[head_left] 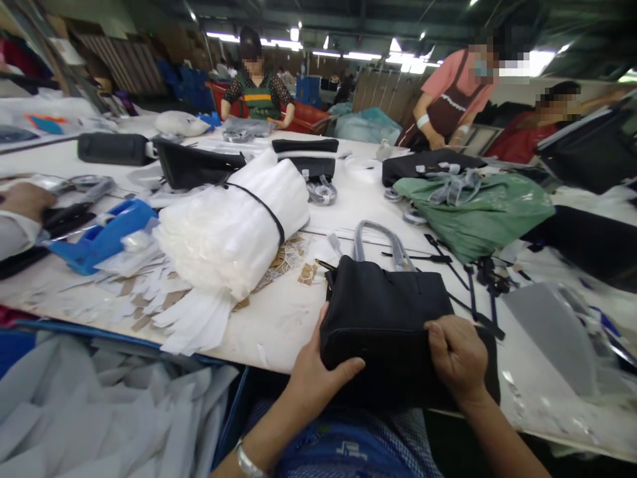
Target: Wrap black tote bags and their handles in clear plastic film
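A black handbag [388,305] lies at the table's front edge, its base turned toward me. Clear plastic wraps its looped handle [381,232], which rests on the table behind it. My left hand [318,365] grips the bag's left end, thumb on the near face and fingers behind. Against the right part of the near face sits my right hand [458,355], its fingers curled in. Whether those fingers pinch the bag's surface or some small thing is hidden. Brown tags with strings [307,273] lie just left of the bag.
A strapped bundle of white sheets [233,226] stands left, by a blue tape dispenser [104,236]. Black straps [472,285] and a green plastic bag [478,206] are at right. Grey sheets fill a blue bin [109,411]. Co-workers stand across the table; another person's hand [27,202] reaches in left.
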The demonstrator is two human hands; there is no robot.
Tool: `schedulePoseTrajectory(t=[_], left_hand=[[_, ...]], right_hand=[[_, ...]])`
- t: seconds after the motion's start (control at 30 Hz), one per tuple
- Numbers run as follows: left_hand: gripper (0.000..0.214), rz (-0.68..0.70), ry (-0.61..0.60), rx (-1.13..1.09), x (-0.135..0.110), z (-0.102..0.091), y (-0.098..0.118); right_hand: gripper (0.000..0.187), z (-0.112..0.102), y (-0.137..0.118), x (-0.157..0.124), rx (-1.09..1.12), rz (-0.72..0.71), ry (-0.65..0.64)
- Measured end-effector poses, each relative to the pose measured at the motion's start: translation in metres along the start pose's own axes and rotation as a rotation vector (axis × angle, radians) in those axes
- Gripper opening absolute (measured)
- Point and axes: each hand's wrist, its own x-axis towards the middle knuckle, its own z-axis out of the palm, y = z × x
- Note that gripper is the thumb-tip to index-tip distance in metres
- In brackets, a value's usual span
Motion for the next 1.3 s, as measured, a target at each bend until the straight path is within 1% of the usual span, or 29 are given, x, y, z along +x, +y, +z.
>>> schedulePoseTrajectory(t=[0.1,0.17,0.23,0.27,0.3,0.33,0.37,0.4,0.43,0.53,0.63,0.7,0.77,0.87,0.93,1.0,1.03,1.1,1.17,1.23,1.3], left_hand=[[0.093,0.001,0.002,0.072,0.011,0.000,-0.005],[0.096,0.044,0.027,0.141,0.017,-0.004,0.000],[0.099,0.179,0.108,0.249,0.021,-0.009,0.008],[0.093,0.289,0.125,0.323,0.023,-0.012,0.013],[0.082,0.413,0.104,0.401,0.026,-0.015,0.017],[0.069,0.528,0.042,0.477,0.029,-0.019,0.022],[0.056,0.616,-0.047,0.542,0.032,-0.023,0.027],[0.048,0.665,-0.139,0.589,0.036,-0.027,0.032],[0.046,0.673,-0.210,0.618,0.039,-0.031,0.037],[0.055,0.590,-0.305,0.672,0.047,-0.040,0.048],[0.058,0.559,-0.389,0.715,0.050,-0.048,0.050],[0.067,0.546,-0.409,0.737,0.052,-0.054,0.043],[0.073,0.501,-0.401,0.768,0.053,-0.059,0.033],[0.071,0.435,-0.361,0.799,0.057,-0.063,0.020],[0.070,0.426,-0.359,0.797,0.061,-0.064,0.018],[0.073,0.441,-0.411,0.777,0.066,-0.064,0.021],[0.077,0.452,-0.455,0.764,0.070,-0.065,0.023],[0.087,0.454,-0.558,0.745,0.077,-0.067,0.026],[0.095,0.414,-0.614,0.763,0.084,-0.069,0.023],[0.090,0.346,-0.591,0.812,0.087,-0.069,0.017],[0.075,0.285,-0.510,0.863,0.087,-0.065,0.011]], right_hand=[[0.033,0.007,-0.001,0.005,-0.037,0.061,-0.069],[0.036,0.007,-0.003,0.009,-0.077,0.080,-0.118],[0.038,0.000,-0.004,0.013,-0.104,0.062,-0.154],[0.038,-0.006,-0.005,0.014,-0.108,0.040,-0.171],[0.037,-0.013,-0.004,0.014,-0.105,0.013,-0.190],[0.035,-0.022,-0.003,0.013,-0.099,-0.015,-0.207],[0.034,-0.030,0.000,0.011,-0.096,-0.038,-0.221],[0.032,-0.039,0.004,0.008,-0.097,-0.053,-0.230],[0.031,-0.048,0.009,0.003,-0.102,-0.059,-0.235],[0.033,-0.068,0.029,-0.011,-0.094,-0.018,-0.221],[0.033,-0.077,0.048,-0.021,0.022,0.065,-0.232],[0.033,-0.078,0.058,-0.022,0.125,0.135,-0.278],[0.035,-0.078,0.066,-0.020,0.218,0.221,-0.335],[0.040,-0.075,0.076,-0.020,0.370,0.368,-0.403],[0.046,-0.072,0.081,-0.025,0.470,0.493,-0.396],[0.053,-0.070,0.084,-0.031,0.542,0.601,-0.349],[0.056,-0.068,0.085,-0.035,0.563,0.630,-0.329],[0.056,-0.065,0.085,-0.041,0.571,0.640,-0.317],[0.051,-0.060,0.082,-0.046,0.526,0.656,-0.303],[0.046,-0.053,0.078,-0.050,0.442,0.724,-0.272],[0.045,-0.045,0.074,-0.052,0.350,0.811,-0.231]])
